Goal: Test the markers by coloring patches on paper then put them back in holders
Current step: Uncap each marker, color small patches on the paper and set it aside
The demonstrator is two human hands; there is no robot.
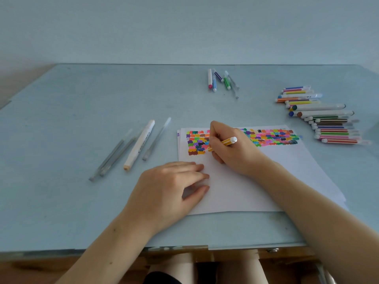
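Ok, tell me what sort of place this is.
Probably a plain desk at home or in a study room, though I can't be sure. A pale blue table against a bare wall holds paper covered in colour patches, with loose markers piled to one side.

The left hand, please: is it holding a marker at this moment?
No, the left hand lies flat on the paper and holds nothing; the right hand grips the orange marker.

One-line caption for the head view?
Right hand colors with an orange marker on paper; left hand steadies it.
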